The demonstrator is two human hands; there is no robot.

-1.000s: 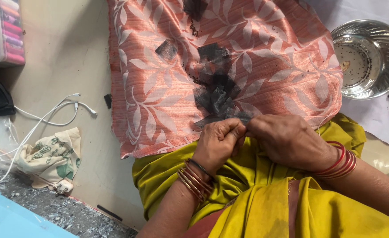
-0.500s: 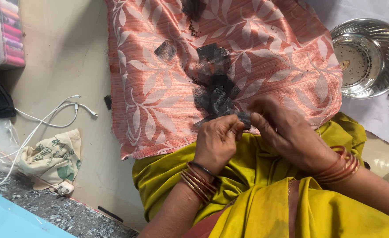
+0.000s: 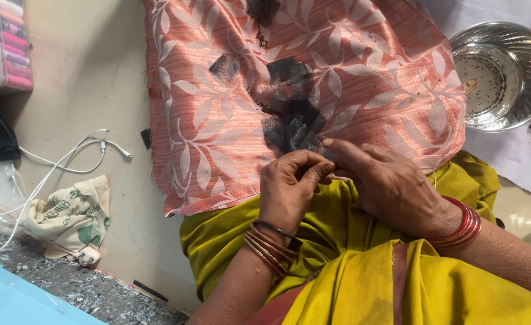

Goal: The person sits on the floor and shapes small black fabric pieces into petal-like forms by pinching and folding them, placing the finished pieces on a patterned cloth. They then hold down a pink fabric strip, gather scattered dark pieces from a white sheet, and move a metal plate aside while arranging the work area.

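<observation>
A person's left hand [image 3: 289, 186] and right hand [image 3: 389, 183] meet at the near edge of a salmon leaf-print cushion [image 3: 229, 120], fingertips pinched together on a small dark net piece [image 3: 324, 155] from the pile of black net squares [image 3: 292, 123] lying mid-cushion. Since half a second ago the right hand has lowered and flattened, its fingers now pressed against the left thumb; the pile is unchanged. At upper right a steel bowl [image 3: 506, 72] holds scattered dark specks and one pale scrap. A clear box of coloured thread spools [image 3: 10, 42] sits at upper left.
</observation>
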